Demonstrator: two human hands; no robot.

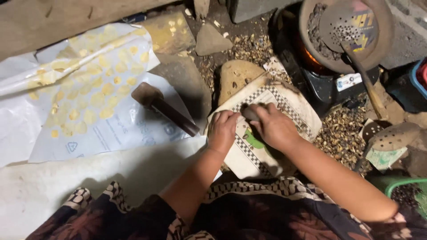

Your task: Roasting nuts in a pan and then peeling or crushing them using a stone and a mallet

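My left hand [222, 130] rests with curled fingers on a worn white sheet with a checkered border [284, 106] that lies over a flat stone [235, 75]. My right hand [275, 126] is beside it, fingers closed around a small dark grey stone [250, 114] pressed onto the sheet. A dark hammer with a blocky head [162, 106] lies to the left on plastic sheeting, apart from both hands.
White plastic sheets [89, 89] at left carry several flattened yellow discs. A black stove [320, 75] with a glowing fire holds a clay pan [387, 40] and a perforated ladle [351, 26]. Husks litter the ground [342, 133]. A green basket [400, 189] sits at right.
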